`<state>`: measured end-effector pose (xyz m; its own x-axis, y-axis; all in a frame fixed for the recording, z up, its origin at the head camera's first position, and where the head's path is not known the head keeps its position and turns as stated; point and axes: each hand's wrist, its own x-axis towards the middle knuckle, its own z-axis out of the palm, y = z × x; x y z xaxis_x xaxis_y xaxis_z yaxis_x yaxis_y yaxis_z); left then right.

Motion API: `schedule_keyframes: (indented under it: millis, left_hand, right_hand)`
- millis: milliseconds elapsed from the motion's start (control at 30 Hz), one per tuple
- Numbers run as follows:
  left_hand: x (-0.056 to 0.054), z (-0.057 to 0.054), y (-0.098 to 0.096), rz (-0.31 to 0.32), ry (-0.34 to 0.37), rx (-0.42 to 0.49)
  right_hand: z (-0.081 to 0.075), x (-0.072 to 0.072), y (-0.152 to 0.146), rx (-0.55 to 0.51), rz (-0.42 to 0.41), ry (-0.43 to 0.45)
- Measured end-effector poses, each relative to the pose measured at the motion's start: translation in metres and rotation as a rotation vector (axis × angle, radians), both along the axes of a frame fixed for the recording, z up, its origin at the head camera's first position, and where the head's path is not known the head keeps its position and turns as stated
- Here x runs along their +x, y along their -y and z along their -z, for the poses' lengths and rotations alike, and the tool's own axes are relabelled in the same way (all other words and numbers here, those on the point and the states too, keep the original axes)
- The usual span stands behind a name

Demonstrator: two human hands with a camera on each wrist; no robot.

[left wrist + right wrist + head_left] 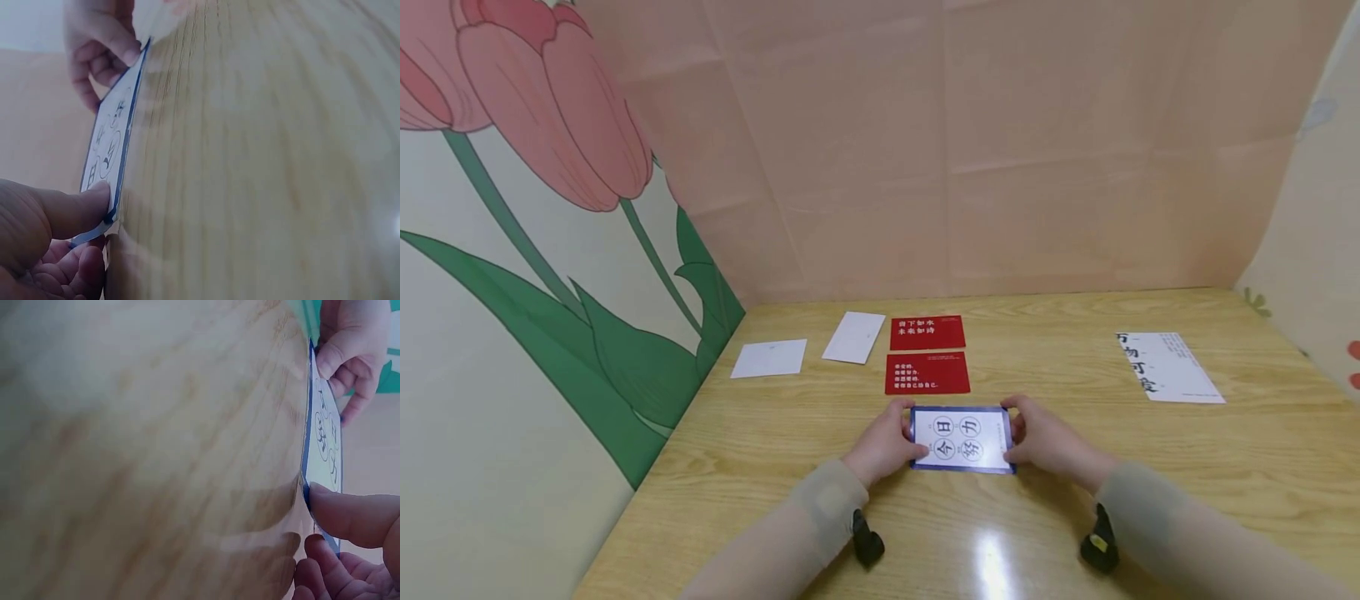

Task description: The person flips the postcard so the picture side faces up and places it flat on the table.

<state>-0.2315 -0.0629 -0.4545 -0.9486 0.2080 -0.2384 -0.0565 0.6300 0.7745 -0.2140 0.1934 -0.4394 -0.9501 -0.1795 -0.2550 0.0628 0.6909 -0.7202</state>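
A white card with a blue border and circled black characters (964,439) lies between the two hands near the middle of the table. My left hand (887,443) pinches its left end, thumb on the printed face and fingers curled beneath. At the other end my right hand (1051,442) grips the card the same way. Both wrist views show the card (111,140) at a low angle, close over the wood. Just beyond it lie two red cards with white characters, the nearer one (927,373) and the farther one (927,332).
Two plain white cards, one flat to the left (769,358) and one slanted (853,337), lie at the back left. A white card with large black characters (1180,367) lies at the right. A pink cloth (962,150) hangs behind the wooden table (1262,483).
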Motion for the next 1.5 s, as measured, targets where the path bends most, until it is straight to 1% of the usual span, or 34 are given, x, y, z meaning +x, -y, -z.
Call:
schedule_keyframes:
  millis: [267,367,600,800,933,1000,1100,1167,1233,1300,1400,1467,1500]
  left_hand:
    - [-0.002,0.003,-0.002,0.002,-0.034,-0.051]
    - [-0.002,0.005,-0.003,0.008,-0.047,-0.085]
    - [-0.003,0.005,-0.004,0.045,-0.093,-0.199]
    - [-0.003,0.004,-0.005,0.064,-0.093,-0.22]
    - [-0.003,0.003,-0.005,0.099,-0.094,-0.24]
    - [-0.003,0.002,-0.005,0.117,-0.097,-0.248]
    - [-0.003,0.002,-0.006,0.139,-0.101,-0.264]
    - [-0.002,0.0,-0.006,0.145,-0.098,-0.267]
    - [-0.002,-0.001,-0.007,0.151,-0.097,-0.272]
    - [-0.002,-0.002,-0.007,0.161,-0.096,-0.278]
    - [-0.001,-0.003,-0.007,0.217,-0.136,-0.331]
    - [0.003,-0.007,-0.006,0.292,-0.196,-0.397]
    - [0.006,-0.009,-0.006,0.347,-0.236,-0.442]
  right_hand:
    - [0.004,-0.007,0.0,0.06,-0.01,-0.023]
    - [0.005,-0.008,0.0,0.076,-0.02,-0.033]
    - [0.007,-0.008,0.0,0.14,-0.034,-0.062]
    - [0.004,-0.007,0.0,0.188,-0.056,-0.071]
    - [0.001,-0.005,-0.001,0.209,-0.078,-0.079]
    - [0.0,-0.004,0.0,0.218,-0.09,-0.099]
    - [-0.003,-0.001,0.0,0.253,-0.157,-0.196]
    - [-0.006,0.0,0.0,0.289,-0.236,-0.268]
    - [-0.008,0.002,-0.002,0.323,-0.322,-0.309]
    - [-0.008,0.004,-0.004,0.352,-0.389,-0.304]
    - [-0.007,0.006,-0.006,0.366,-0.443,-0.25]
    - [-0.006,0.007,-0.007,0.374,-0.456,-0.236]
    - [-0.005,0.008,-0.007,0.375,-0.458,-0.231]
